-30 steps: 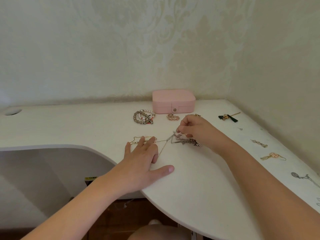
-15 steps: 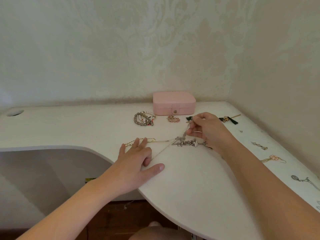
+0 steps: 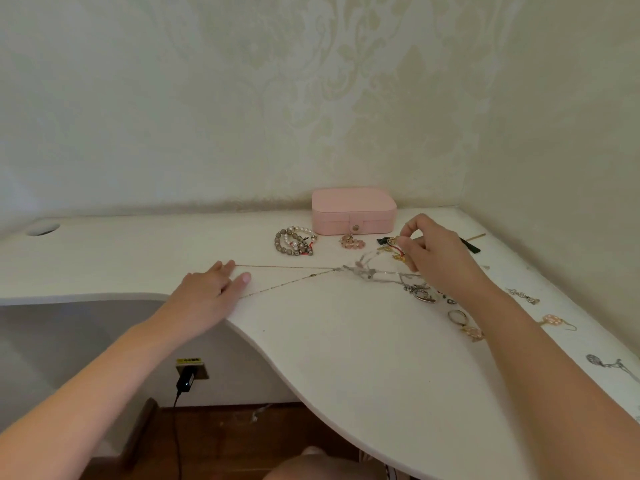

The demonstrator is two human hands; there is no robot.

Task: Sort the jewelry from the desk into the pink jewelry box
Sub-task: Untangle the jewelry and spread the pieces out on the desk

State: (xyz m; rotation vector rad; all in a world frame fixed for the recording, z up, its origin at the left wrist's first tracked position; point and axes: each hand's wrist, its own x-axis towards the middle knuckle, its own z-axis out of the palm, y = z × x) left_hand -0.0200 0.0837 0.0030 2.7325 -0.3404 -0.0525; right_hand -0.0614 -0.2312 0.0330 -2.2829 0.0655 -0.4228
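Note:
The pink jewelry box (image 3: 353,209) stands closed at the back of the white desk (image 3: 346,358), against the wall. My left hand (image 3: 211,289) lies flat near the desk's inner edge, its straight fingers pressing down one end of a thin gold chain (image 3: 287,267) stretched taut across the desk. The chain runs right into a tangle of silver jewelry (image 3: 367,273). My right hand (image 3: 433,251) is raised at the tangle's far end, fingertips pinching a small gold and red piece (image 3: 393,245).
Beaded and pearl bracelets (image 3: 294,241) and a pink bead piece (image 3: 351,241) lie before the box. Rings (image 3: 457,317), earrings (image 3: 554,321) and a silver pendant (image 3: 609,363) are scattered along the right side. A cable hole (image 3: 43,229) is far left. A plug (image 3: 185,381) sits under the desk.
My right hand has moved right and back, drawing the tangle along. My left hand slid left with the chain end, so the chain now lies stretched taut.

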